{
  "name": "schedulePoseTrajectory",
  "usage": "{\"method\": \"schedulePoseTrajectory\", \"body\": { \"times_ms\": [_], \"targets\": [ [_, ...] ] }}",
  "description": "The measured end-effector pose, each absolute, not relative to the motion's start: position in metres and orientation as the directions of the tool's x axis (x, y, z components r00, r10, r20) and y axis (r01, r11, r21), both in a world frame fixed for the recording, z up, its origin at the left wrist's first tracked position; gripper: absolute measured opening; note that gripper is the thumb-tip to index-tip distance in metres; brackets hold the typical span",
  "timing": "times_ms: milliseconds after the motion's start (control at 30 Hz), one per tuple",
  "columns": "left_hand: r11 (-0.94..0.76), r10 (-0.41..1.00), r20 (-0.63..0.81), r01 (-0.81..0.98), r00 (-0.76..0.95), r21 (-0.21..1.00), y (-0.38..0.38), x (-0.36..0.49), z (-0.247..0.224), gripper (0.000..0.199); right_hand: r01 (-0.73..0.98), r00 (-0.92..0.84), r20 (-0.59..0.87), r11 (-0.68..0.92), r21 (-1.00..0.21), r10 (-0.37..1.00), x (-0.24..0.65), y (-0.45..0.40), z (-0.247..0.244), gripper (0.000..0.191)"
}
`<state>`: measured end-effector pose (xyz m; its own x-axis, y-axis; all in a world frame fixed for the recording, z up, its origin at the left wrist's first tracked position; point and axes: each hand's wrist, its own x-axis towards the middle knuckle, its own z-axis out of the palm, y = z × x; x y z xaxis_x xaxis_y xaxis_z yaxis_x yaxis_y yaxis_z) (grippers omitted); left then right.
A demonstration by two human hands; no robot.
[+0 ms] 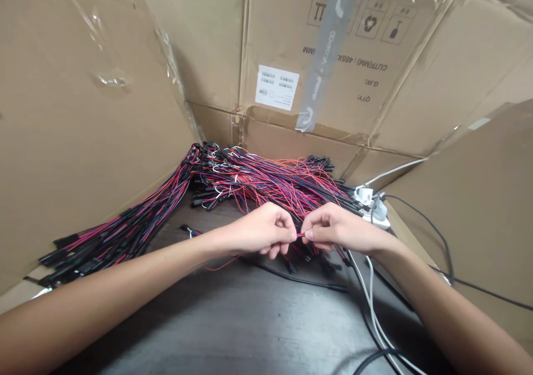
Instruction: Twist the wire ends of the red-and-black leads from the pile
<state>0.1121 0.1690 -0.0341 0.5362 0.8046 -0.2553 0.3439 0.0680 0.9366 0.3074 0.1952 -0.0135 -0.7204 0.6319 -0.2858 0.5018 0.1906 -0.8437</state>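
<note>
Between my two hands a short stretch of thin red and dark wire [300, 235] shows. My left hand [268, 231] pinches it from the left with thumb and index finger. From the right, my right hand [328, 228] pinches the same wires, its fingertips a small gap from the left ones. A dark connector end with coloured wires [185, 228] sticks out on the table left of my left wrist. Behind the hands lies a big pile of red, blue and black wire bundles [275, 181]. A black cable [291, 278] runs along the table below my hands.
Another wire bundle [137, 219] stretches along the left side of the dark table [266, 319]. Cardboard walls [208, 36] stand at the left, back and right. A white power strip with plugs [377, 217] sits at right, and white cables [372, 297] run towards the front edge.
</note>
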Motion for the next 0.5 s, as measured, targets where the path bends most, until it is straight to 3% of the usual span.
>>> {"method": "schedulePoseTrajectory", "body": {
  "times_ms": [300, 500],
  "targets": [
    [-0.007, 0.818, -0.217, 0.386, 0.533, 0.922, 0.1715, 0.1086, -0.0396, 0.012, 0.492, -0.739, -0.271, 0.22, -0.842, 0.616, 0.3037, 0.1958, -0.0181, 0.017],
    [-0.013, 0.818, -0.209, 0.381, 0.536, 0.924, 0.174, 0.1051, -0.0353, 0.007, 0.465, -0.768, -0.328, 0.128, -0.876, 0.549, 0.3124, 0.1989, -0.0132, 0.026]
  ]
}}
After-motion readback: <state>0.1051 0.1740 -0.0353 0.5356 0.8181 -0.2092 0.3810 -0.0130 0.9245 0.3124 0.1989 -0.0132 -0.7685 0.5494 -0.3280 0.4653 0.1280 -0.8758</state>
